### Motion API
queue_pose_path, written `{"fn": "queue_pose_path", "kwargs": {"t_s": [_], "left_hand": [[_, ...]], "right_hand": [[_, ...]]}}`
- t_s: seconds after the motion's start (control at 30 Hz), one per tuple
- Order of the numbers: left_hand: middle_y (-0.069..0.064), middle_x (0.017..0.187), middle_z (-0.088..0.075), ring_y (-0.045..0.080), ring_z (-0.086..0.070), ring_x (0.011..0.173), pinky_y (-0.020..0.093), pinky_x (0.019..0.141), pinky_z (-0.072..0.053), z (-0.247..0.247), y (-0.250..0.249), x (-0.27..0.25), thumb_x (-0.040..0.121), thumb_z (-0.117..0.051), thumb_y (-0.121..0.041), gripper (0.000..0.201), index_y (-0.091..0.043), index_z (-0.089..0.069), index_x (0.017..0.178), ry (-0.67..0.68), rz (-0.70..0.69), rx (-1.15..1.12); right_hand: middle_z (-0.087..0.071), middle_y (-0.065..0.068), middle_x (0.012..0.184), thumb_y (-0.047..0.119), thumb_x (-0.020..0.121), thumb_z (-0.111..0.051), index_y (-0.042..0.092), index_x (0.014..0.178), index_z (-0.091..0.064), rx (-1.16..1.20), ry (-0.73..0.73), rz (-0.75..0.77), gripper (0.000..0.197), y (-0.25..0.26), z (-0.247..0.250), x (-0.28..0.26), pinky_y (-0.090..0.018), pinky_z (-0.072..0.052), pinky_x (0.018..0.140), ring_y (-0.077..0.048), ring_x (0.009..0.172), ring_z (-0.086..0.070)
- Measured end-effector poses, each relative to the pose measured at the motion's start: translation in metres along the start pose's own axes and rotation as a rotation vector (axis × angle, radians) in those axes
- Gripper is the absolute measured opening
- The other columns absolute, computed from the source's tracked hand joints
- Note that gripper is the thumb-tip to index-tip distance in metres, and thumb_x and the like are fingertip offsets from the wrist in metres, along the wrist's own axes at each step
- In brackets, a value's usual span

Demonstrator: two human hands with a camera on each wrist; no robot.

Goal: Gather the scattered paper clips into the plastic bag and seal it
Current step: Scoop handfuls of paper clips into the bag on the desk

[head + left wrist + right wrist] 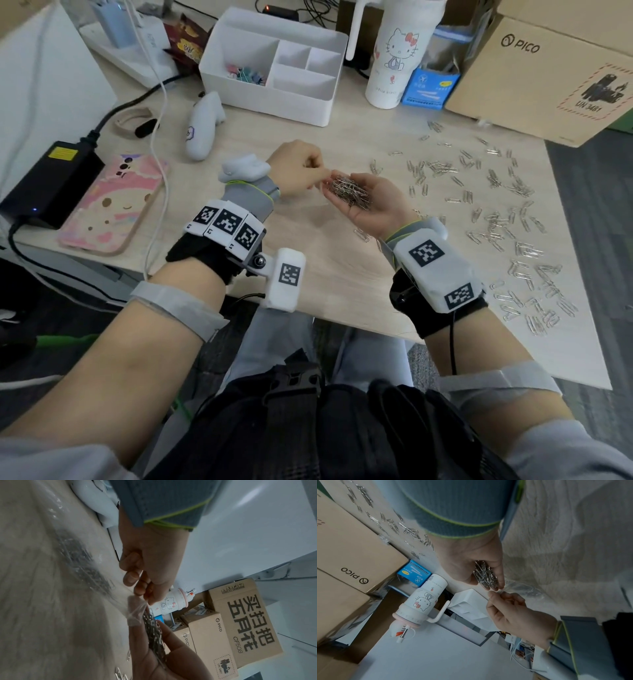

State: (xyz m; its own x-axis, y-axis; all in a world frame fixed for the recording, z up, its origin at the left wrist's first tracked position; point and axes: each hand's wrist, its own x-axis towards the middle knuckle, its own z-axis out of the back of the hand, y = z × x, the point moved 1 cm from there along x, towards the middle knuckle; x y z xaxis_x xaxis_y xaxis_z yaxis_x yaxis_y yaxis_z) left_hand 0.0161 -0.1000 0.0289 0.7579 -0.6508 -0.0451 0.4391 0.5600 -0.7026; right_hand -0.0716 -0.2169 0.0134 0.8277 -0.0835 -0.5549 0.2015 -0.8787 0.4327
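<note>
My right hand (373,212) is palm up over the desk's middle, fingers cupped round a heap of silver paper clips (349,192); the right wrist view shows the heap (485,574) between thumb and fingers. My left hand (318,171) pinches the rim of a clear plastic bag (135,611) right at the right hand's fingertips. The bag's body (51,547) lies on the desk with a dark mass of clips inside. In the head view the bag is almost invisible. Many loose clips (496,219) lie scattered across the right half of the desk.
A white desk organizer (322,102), a Hello Kitty tumbler (394,51), a blue box (428,89) and a PICO cardboard box (548,75) line the back. A white controller (203,126), a pink-cased phone (109,202) and a black power adapter (51,181) sit left.
</note>
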Motion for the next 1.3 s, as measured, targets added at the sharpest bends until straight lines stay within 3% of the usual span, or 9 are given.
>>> {"fn": "queue_pose_path", "kwargs": {"t_s": [0.17, 0.27, 0.37, 0.53, 0.67, 0.93, 1.03, 1.17, 1.3], "left_hand": [[-0.005, 0.053, -0.05, 0.008, -0.046, 0.053, 0.028, 0.065, -0.04, -0.008, -0.011, 0.006, 0.081, -0.064, -0.021, 0.029, -0.023, -0.049, 0.056, -0.012, -0.037, -0.04], [-0.004, 0.053, -0.047, 0.009, -0.043, 0.052, 0.028, 0.06, -0.036, -0.009, -0.014, 0.009, 0.081, -0.062, -0.019, 0.017, -0.015, -0.055, 0.066, -0.019, -0.042, -0.037], [-0.003, 0.052, -0.046, 0.009, -0.041, 0.049, 0.026, 0.055, -0.034, -0.009, -0.012, 0.011, 0.08, -0.062, -0.018, 0.024, -0.019, -0.052, 0.059, -0.04, -0.036, -0.056], [-0.004, 0.052, -0.045, 0.008, -0.039, 0.05, 0.023, 0.053, -0.031, -0.009, -0.01, 0.011, 0.08, -0.062, -0.018, 0.017, -0.014, -0.056, 0.065, -0.058, -0.003, -0.06], [-0.003, 0.052, -0.046, 0.008, -0.04, 0.05, 0.023, 0.052, -0.031, -0.009, -0.009, 0.013, 0.079, -0.061, -0.018, 0.03, -0.024, -0.048, 0.053, -0.065, 0.024, -0.072], [-0.003, 0.053, -0.046, 0.008, -0.04, 0.05, 0.023, 0.053, -0.032, -0.012, -0.008, 0.013, 0.08, -0.061, -0.018, 0.031, -0.025, -0.047, 0.053, -0.065, 0.024, -0.103], [-0.003, 0.053, -0.046, 0.008, -0.039, 0.05, 0.023, 0.053, -0.032, -0.014, -0.007, 0.012, 0.08, -0.061, -0.018, 0.029, -0.023, -0.048, 0.055, -0.065, 0.024, -0.103], [-0.003, 0.053, -0.047, 0.009, -0.04, 0.051, 0.023, 0.053, -0.032, -0.013, -0.004, 0.013, 0.079, -0.06, -0.018, 0.027, -0.023, -0.048, 0.055, -0.086, 0.038, -0.102], [-0.003, 0.053, -0.046, 0.008, -0.039, 0.051, 0.023, 0.053, -0.032, -0.014, -0.004, 0.014, 0.081, -0.059, -0.018, 0.03, -0.024, -0.047, 0.054, -0.097, 0.029, -0.132]], "right_hand": [[-0.053, -0.033, 0.102, 0.009, 0.097, -0.028, -0.018, 0.104, -0.046, -0.009, 0.042, -0.046, 0.033, 0.006, -0.007, -0.003, -0.045, -0.037, 0.106, -0.043, 0.091, -0.054], [-0.054, -0.031, 0.098, 0.016, 0.098, -0.028, -0.02, 0.097, -0.048, -0.081, 0.048, -0.076, 0.04, 0.014, -0.009, -0.005, -0.041, -0.046, 0.094, -0.041, 0.092, -0.053], [-0.056, -0.031, 0.097, 0.022, 0.098, -0.031, -0.023, 0.097, -0.048, -0.138, 0.05, -0.093, 0.048, 0.019, -0.011, -0.006, -0.045, -0.049, 0.081, -0.038, 0.094, -0.053], [-0.047, -0.025, 0.113, 0.03, 0.097, -0.034, -0.022, 0.104, -0.044, -0.137, 0.086, -0.108, 0.053, 0.023, -0.015, -0.009, -0.04, -0.041, 0.1, -0.032, 0.108, -0.046], [-0.048, -0.027, 0.108, 0.032, 0.096, -0.035, -0.023, 0.106, -0.044, -0.183, 0.075, -0.093, 0.056, 0.024, -0.018, -0.011, -0.042, -0.049, 0.089, -0.037, 0.1, -0.053], [-0.043, -0.024, 0.111, 0.036, 0.094, -0.039, -0.025, 0.112, -0.04, -0.13, 0.107, -0.123, 0.064, 0.026, -0.016, -0.011, -0.034, -0.028, 0.111, -0.03, 0.105, -0.041], [-0.04, -0.025, 0.131, 0.039, 0.093, -0.039, -0.024, 0.126, -0.03, -0.147, 0.107, -0.129, 0.072, 0.028, -0.016, -0.01, -0.033, -0.023, 0.114, -0.025, 0.121, -0.038], [-0.015, -0.034, 0.149, 0.035, 0.095, -0.036, -0.019, 0.14, -0.011, -0.216, 0.07, -0.093, 0.075, 0.031, -0.018, -0.014, -0.045, -0.023, 0.116, -0.042, 0.139, -0.022], [-0.047, -0.031, 0.125, 0.033, 0.097, -0.032, -0.018, 0.121, -0.042, -0.337, 0.102, -0.077, 0.057, 0.03, -0.021, -0.016, -0.041, -0.044, 0.099, -0.039, 0.118, -0.049]]}}
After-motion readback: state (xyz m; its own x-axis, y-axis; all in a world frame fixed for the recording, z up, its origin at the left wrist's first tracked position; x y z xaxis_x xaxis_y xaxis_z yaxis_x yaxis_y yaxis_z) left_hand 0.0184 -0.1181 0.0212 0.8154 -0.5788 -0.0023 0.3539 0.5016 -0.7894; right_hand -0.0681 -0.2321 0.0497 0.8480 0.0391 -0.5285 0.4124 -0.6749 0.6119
